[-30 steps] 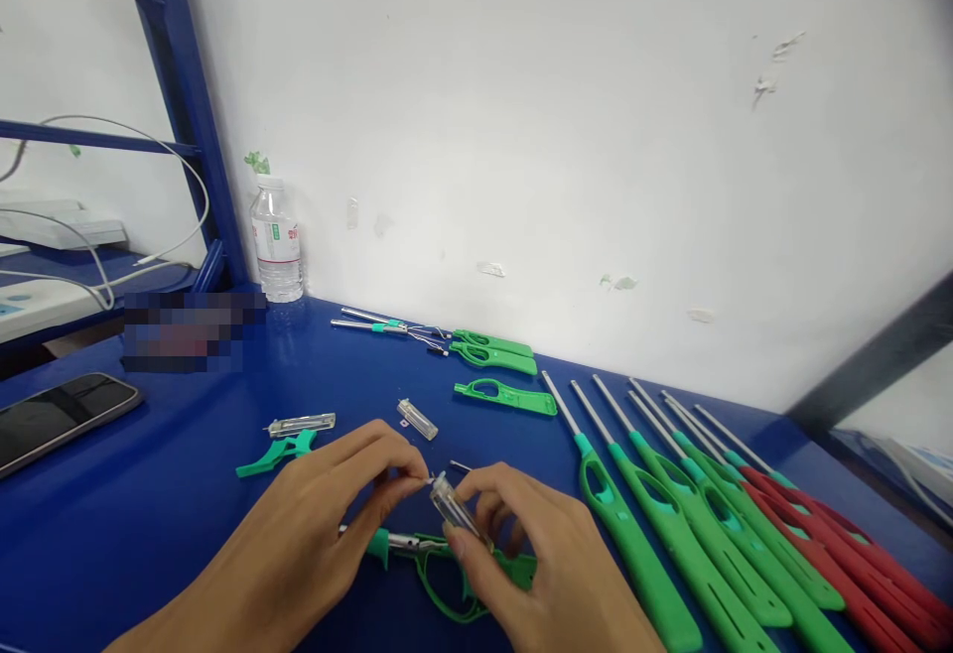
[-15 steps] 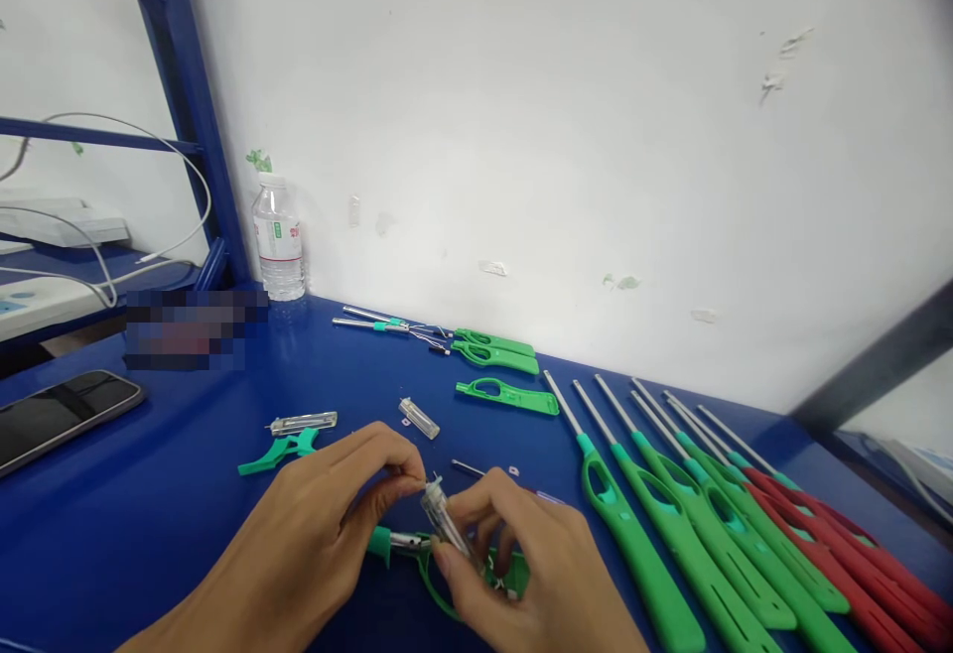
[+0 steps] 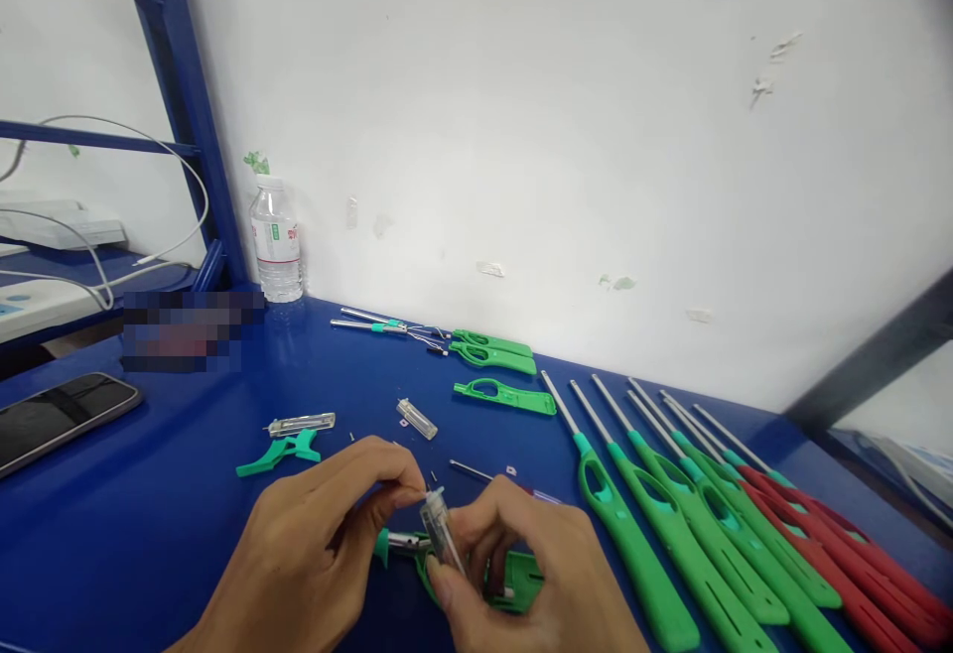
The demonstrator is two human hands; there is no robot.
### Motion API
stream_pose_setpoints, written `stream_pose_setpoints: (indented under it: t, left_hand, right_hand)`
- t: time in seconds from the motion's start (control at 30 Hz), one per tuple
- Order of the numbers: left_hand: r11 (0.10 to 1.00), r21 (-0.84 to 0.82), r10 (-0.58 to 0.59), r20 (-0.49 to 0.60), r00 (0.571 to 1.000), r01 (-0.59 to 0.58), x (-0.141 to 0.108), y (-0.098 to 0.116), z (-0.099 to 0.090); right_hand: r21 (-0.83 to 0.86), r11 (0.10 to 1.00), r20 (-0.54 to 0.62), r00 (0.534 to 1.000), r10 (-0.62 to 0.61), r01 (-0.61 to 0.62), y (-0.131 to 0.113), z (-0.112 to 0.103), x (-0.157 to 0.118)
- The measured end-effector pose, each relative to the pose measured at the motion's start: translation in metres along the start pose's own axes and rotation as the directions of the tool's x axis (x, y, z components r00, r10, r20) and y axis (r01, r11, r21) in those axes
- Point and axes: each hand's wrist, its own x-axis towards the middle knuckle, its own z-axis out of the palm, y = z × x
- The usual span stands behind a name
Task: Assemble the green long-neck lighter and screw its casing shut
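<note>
My right hand (image 3: 543, 564) grips a clear plastic lighter fuel tank (image 3: 442, 530) between thumb and fingers, tilted with its valve end up. At that valve end, the thumb and forefinger of my left hand (image 3: 328, 534) are pinched together; what they hold, if anything, is too small to make out. Under both hands lies an opened green lighter body (image 3: 525, 579) with a metal tube end (image 3: 406, 541), partly covered by my fingers. Beyond my left hand are a second clear fuel tank (image 3: 302, 425) and a teal trigger piece (image 3: 281, 452). Another clear tank (image 3: 418, 419) lies farther back.
Several long green lighters (image 3: 632, 544) and red ones (image 3: 841, 554) lie in a row at right. Green shell halves (image 3: 506, 396) and metal tubes with wires (image 3: 368, 326) lie near the wall. A screwdriver (image 3: 471, 469), phone (image 3: 64, 420) and water bottle (image 3: 277, 241) are also there.
The fuel tank in my right hand has come slightly lower and more upright. My left fingers stay pinched by its valve end. The whole view has shifted a little.
</note>
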Motion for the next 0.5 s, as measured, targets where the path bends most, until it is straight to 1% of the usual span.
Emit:
stream_pose_setpoints:
  t: [0.17,0.27,0.5]
  left_hand:
    - [0.999,0.008,-0.031,0.003,1.0,0.031,-0.0016,0.0001,0.002]
    - [0.999,0.018,-0.047,-0.002,0.999,0.047,-0.0018,-0.0002,0.0025]
    - [0.997,0.041,-0.068,0.023,0.997,0.067,-0.0063,-0.0016,0.0012]
  right_hand:
    - [-0.001,1.0,0.012,1.0,0.0,0.0,0.0024,0.0001,-0.0006]
    - [-0.023,1.0,-0.001,1.0,-0.019,0.019,0.0029,0.0013,-0.0012]
    - [-0.049,0.997,-0.018,0.998,-0.056,0.055,0.0031,0.0022,-0.0016]
